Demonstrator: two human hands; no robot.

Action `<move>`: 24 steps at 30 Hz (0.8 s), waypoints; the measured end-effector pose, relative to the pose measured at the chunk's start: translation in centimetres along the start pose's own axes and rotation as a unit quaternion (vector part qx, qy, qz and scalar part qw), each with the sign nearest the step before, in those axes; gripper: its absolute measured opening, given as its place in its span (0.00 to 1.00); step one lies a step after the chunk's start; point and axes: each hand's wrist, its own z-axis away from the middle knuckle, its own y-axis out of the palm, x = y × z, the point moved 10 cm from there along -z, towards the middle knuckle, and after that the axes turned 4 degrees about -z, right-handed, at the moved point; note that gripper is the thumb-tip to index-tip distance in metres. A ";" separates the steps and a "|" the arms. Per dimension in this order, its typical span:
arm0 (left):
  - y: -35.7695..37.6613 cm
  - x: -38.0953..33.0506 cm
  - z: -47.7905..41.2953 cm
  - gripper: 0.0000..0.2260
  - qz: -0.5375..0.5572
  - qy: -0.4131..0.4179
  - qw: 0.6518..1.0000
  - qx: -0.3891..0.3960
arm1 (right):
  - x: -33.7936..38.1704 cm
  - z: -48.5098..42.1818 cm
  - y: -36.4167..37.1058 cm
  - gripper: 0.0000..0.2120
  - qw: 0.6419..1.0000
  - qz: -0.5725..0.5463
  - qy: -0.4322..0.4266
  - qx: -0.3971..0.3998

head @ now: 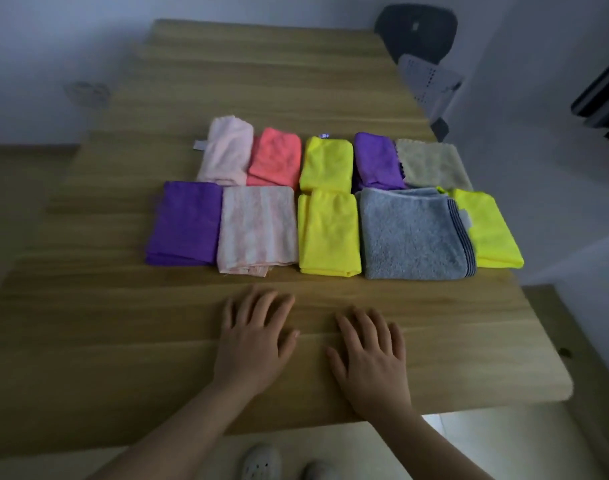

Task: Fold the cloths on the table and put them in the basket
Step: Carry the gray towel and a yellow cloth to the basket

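Observation:
Several folded cloths lie in two rows on the wooden table (pixel 123 341). The back row holds a pale pink cloth (pixel 225 150), a coral cloth (pixel 275 157), a yellow cloth (pixel 327 164), a purple cloth (pixel 375 161) and a beige cloth (pixel 431 164). In the front row are a purple cloth (pixel 185 226), a pink striped cloth (pixel 258 230), a yellow cloth (pixel 329 233), a grey towel (pixel 413 233) and a neon yellow cloth (pixel 490 230). My left hand (pixel 254 341) and my right hand (pixel 372 355) rest flat on the table, fingers spread, just in front of the cloths, holding nothing.
A black chair (pixel 417 29) stands at the table's far right, with a grey perforated basket-like thing (pixel 431 81) beside it. The table's right edge runs close to the neon yellow cloth. Floor and white shoes (pixel 261 462) show below the near edge.

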 end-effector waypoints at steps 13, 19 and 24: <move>-0.8 -2.4 -0.5 0.30 0.005 0.001 0.987 0.160 | 0.2 0.1 -1.4 0.29 0.984 0.013 -0.011 0.179; -6.7 -8.1 -4.9 0.16 0.091 0.065 0.992 -0.059 | -4.6 -2.5 -4.5 0.14 0.983 -0.115 0.021 0.142; -8.8 -15.2 -10.5 0.19 0.100 0.074 0.986 -0.108 | -12.7 -4.8 -8.4 0.10 0.972 -0.213 0.050 0.087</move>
